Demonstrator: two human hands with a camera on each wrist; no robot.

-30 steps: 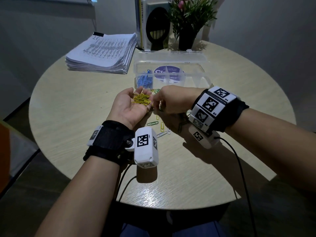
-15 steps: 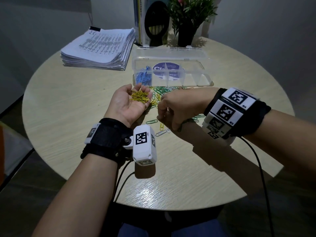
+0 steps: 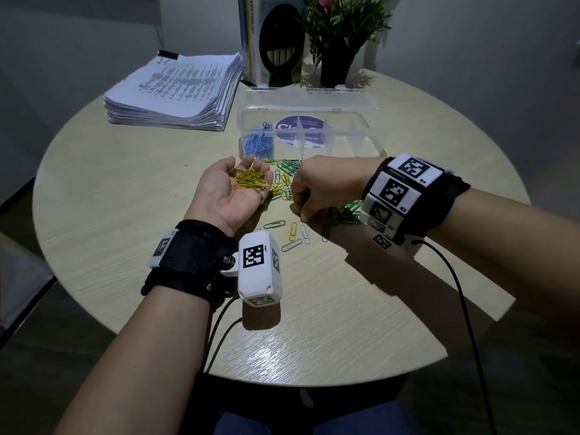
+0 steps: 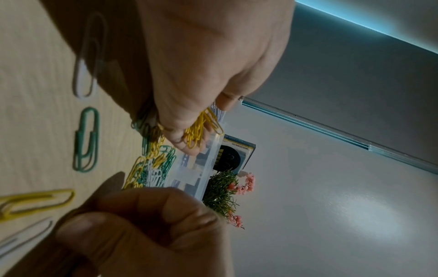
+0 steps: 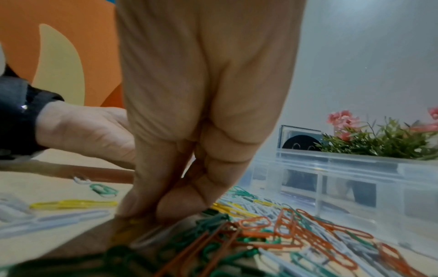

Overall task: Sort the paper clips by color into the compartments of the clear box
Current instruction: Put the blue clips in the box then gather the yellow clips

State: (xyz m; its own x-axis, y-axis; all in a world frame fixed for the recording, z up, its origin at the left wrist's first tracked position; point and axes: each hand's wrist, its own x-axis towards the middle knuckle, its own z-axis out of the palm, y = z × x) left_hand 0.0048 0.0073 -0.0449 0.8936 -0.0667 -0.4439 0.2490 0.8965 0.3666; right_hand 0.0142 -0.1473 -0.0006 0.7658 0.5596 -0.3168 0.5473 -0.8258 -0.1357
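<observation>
My left hand (image 3: 235, 196) is held palm up above the table, fingers curled round a heap of yellow paper clips (image 3: 251, 182); the left wrist view shows the yellow clips (image 4: 199, 129) under the bent fingers. To its right, my right hand (image 3: 317, 189) is knuckles up with thumb and forefinger pinched together on the table at the edge of the mixed pile (image 5: 296, 230), on what looks like a yellow clip. The clear box (image 3: 372, 142) stands behind the pile, with blue clips (image 3: 259, 144) in its left compartment.
Loose green (image 3: 274, 224), yellow (image 3: 292, 231) and white (image 3: 304, 234) clips lie between my wrists. The box lid (image 3: 307, 98) lies open behind the box. A paper stack (image 3: 175, 89) sits at the back left, a potted plant (image 3: 337, 64) and books at the back.
My right hand has left the left palm and dropped right and toward me, onto the pile on the table. The left hand still holds its yellow clips.
</observation>
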